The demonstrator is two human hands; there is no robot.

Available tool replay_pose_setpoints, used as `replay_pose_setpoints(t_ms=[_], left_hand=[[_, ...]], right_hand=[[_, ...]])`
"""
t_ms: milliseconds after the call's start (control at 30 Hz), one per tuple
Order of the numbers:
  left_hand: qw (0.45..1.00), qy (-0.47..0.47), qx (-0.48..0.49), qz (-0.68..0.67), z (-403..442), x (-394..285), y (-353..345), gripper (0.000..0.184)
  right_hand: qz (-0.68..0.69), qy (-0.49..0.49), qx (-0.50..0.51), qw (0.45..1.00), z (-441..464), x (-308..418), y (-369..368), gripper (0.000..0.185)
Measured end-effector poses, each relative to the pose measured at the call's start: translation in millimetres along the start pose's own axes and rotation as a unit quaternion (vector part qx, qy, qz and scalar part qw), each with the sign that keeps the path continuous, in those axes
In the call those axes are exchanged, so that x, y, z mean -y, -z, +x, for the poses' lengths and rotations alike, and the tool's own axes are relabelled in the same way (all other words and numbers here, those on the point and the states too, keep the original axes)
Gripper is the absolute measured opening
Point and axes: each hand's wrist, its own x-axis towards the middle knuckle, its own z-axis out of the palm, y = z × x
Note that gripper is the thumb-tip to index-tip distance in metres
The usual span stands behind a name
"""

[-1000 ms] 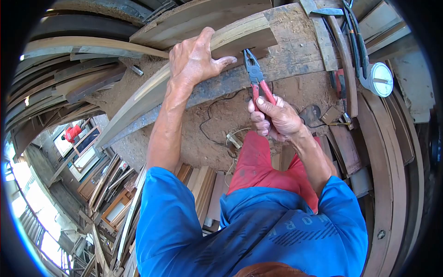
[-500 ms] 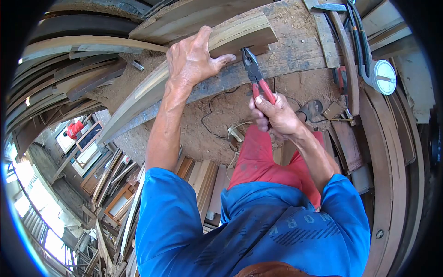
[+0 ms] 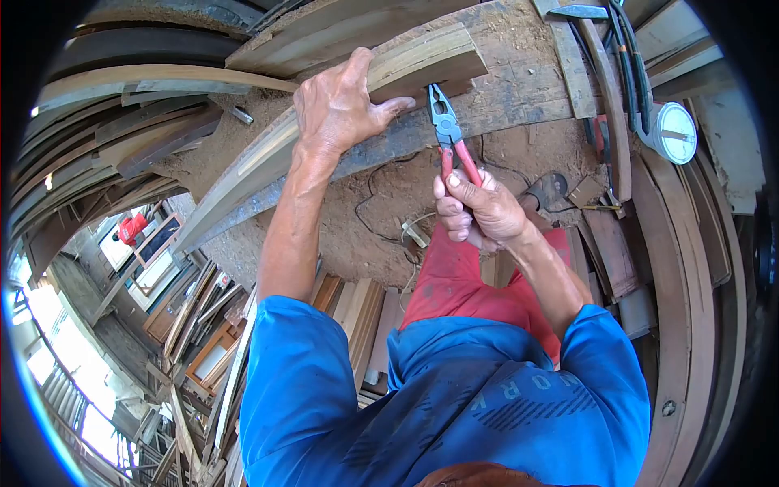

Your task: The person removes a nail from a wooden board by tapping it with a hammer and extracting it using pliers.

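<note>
A long wooden board [image 3: 430, 58] rests on the workbench, slanting from upper right to lower left. My left hand [image 3: 333, 105] grips it near its right end, fingers over the top and the thumb against the near face. My right hand [image 3: 484, 209] is wrapped round the red handles of combination pliers [image 3: 445, 122]. The jaws touch or nearly touch the board's lower edge, just right of my left thumb. Whatever sits at the jaw tips is too small to make out.
On the bench [image 3: 527, 89] lies sawdust. A hammer [image 3: 578, 12], blue-handled pincers [image 3: 630, 69] and a white-lidded container [image 3: 675, 134] are at the right. A black cord [image 3: 369, 195] crosses the dirt floor. Planks [image 3: 349, 312] are stacked around; a person in red [image 3: 132, 229] is far left.
The pliers have rolled slightly in my right hand, and their flat face now catches the light. My left hand and the board have stayed in place.
</note>
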Motion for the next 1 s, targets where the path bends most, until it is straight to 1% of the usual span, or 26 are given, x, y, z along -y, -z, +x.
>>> replay_pose_setpoints(t_ms=[67,133,167,200,267,333,433,533,633,667,767,800,900,933,1000], left_hand=[[1.000,-0.001,-0.004,0.002,-1,0,0,0.074],[1.000,-0.003,-0.004,-0.001,-1,1,-1,0.075],[1.000,-0.003,-0.003,-0.003,-2,0,-2,0.075],[1.000,-0.003,-0.006,-0.005,0,1,-2,0.075],[1.000,-0.002,-0.005,-0.007,-3,-1,-3,0.074],[1.000,-0.001,-0.011,-0.003,-3,-1,-3,0.074],[1.000,-0.004,-0.002,-0.001,-4,-2,0,0.073],[1.000,0.002,-0.005,-0.001,-3,-1,-2,0.073],[1.000,0.001,-0.009,-0.014,-5,0,-3,0.073],[1.000,-0.003,-0.015,-0.015,-4,0,-3,0.073],[1.000,-0.007,-0.015,-0.018,-6,-1,-3,0.073],[1.000,-0.002,-0.009,-0.015,-6,-1,-3,0.073],[1.000,-0.002,-0.014,-0.011,-4,-1,-3,0.072],[1.000,-0.003,-0.015,-0.011,-6,-2,-3,0.072],[1.000,-0.004,-0.016,-0.012,-7,-1,-5,0.072]], right_hand=[[0.039,-0.002,0.020,0.999,2,-6,2,0.031],[-0.096,0.019,-0.041,0.994,3,1,8,0.031],[-0.162,0.030,-0.073,0.984,1,3,10,0.031],[-0.173,0.031,-0.080,0.981,-1,4,9,0.031],[-0.050,0.011,-0.020,0.998,-4,-1,5,0.031],[0.053,0.001,0.032,0.998,1,-7,3,0.030],[-0.013,0.008,-0.006,1.000,-2,-4,3,0.028],[-0.141,0.015,-0.066,0.988,-5,6,3,0.028],[0.036,-0.008,0.029,0.999,-4,0,-4,0.028],[0.019,0.003,0.015,1.000,-3,-4,-2,0.028],[-0.074,0.010,-0.034,0.997,-5,3,3,0.034],[-0.158,0.028,-0.066,0.985,-4,5,6,0.033],[-0.273,0.059,-0.110,0.954,-5,7,9,0.032],[-0.205,0.042,-0.077,0.975,-5,4,8,0.031],[-0.070,0.009,-0.012,0.997,-5,2,4,0.029]])
